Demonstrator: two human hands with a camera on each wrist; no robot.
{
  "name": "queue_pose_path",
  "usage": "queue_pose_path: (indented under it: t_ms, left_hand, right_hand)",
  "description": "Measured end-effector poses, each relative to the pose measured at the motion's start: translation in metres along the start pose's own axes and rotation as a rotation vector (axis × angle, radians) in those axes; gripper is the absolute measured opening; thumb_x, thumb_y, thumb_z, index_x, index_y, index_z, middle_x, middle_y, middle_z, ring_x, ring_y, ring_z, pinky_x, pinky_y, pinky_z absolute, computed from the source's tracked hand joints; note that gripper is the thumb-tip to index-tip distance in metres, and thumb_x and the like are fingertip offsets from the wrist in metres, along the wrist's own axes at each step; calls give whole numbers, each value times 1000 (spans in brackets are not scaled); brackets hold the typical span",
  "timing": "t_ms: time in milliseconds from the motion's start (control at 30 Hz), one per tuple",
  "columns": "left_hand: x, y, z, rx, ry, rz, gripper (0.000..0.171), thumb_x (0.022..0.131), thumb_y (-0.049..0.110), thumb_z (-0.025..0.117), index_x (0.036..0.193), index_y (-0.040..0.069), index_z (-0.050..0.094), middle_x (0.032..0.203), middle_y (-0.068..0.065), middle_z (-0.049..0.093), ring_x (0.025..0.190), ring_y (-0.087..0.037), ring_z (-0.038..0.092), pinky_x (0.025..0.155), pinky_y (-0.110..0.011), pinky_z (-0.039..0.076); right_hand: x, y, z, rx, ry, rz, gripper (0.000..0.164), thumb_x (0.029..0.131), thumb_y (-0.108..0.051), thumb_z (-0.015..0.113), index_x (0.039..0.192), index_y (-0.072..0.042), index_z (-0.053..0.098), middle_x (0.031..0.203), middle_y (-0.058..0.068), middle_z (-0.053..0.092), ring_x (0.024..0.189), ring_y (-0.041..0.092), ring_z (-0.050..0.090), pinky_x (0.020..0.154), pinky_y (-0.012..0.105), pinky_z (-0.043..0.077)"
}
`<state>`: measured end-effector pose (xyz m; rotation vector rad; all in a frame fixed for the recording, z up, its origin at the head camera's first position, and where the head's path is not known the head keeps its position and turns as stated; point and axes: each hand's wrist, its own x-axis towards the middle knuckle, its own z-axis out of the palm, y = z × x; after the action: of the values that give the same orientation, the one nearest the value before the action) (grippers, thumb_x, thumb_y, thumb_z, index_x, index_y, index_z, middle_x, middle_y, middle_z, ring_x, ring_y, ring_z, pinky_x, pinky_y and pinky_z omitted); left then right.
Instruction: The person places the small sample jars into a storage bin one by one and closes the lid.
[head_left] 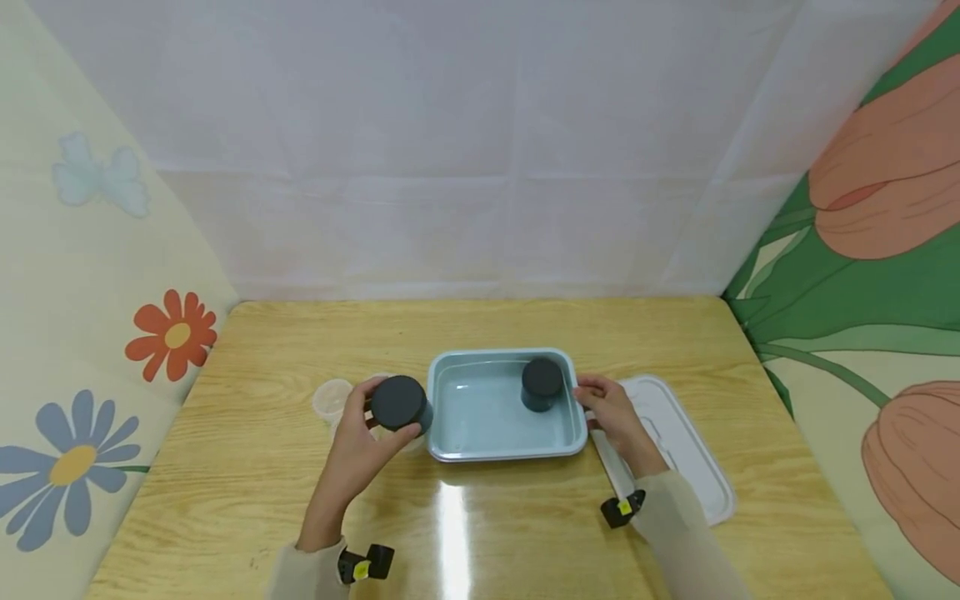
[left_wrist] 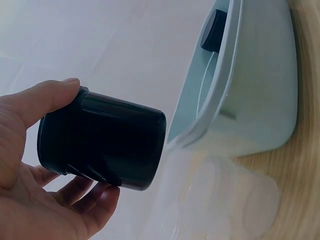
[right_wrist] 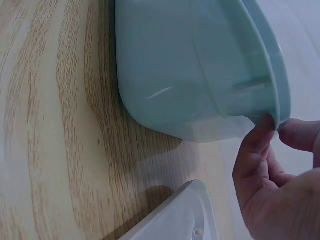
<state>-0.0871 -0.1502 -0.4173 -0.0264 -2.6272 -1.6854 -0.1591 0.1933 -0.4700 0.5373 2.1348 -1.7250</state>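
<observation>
While pinching pale-blue bin at its right rim with right hand, holds dark jar aloft in curled left hand beside opposite rim.

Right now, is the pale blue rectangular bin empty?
No, a dark cylindrical jar stands inside the bin, near its right end in the head view.

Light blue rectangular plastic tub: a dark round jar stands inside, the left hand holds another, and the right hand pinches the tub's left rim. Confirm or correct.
Wrong side: the head view shows the right hand pinching the right rim of the tub. The jar inside and the other jar, in the left hand, are as stated.
</observation>
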Motion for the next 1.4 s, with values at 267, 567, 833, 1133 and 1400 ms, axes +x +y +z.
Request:
queue_pose_path:
  t_ms: [267,567,833,1133,1400]
  left_hand:
    - [19,5,9,-19,-85,0,75,78,13,77,138,1,34,133,-18,43,119,-31,45,98,-48,42]
    - [37,11,28,-41,-164,33,74,78,12,78,138,3,35,132,-17,45,118,-31,44,97,-49,45]
    - [49,16,58,-38,-258,22,73,78,13,77,139,4,37,133,-18,46,119,-32,47,98,-52,43]
    - [56,16,93,36,-299,30,75,74,14,80,137,3,41,130,-17,50,117,-31,51,97,-50,43]
    - [54,12,110,28,-335,52,72,71,13,80,132,2,43,127,-17,53,115,-31,52,98,-49,41]
  right_hand:
    - [-1,0,1,-2,6,9,37,97,-15,54,132,-3,50,105,5,59,74,11,56,60,24,48]
    - [1,1,0,-9,12,7,37,97,-15,54,132,-4,50,106,6,59,75,11,56,60,25,47]
    - [0,1,1,-4,8,-24,36,96,-13,53,130,0,50,100,4,60,73,9,56,58,24,48]
    - [1,2,0,-4,6,-16,36,97,-13,53,130,0,50,101,5,60,75,9,56,58,24,47]
    - [1,1,0,1,-4,-28,36,97,-14,53,130,1,50,100,4,60,75,10,56,58,24,47]
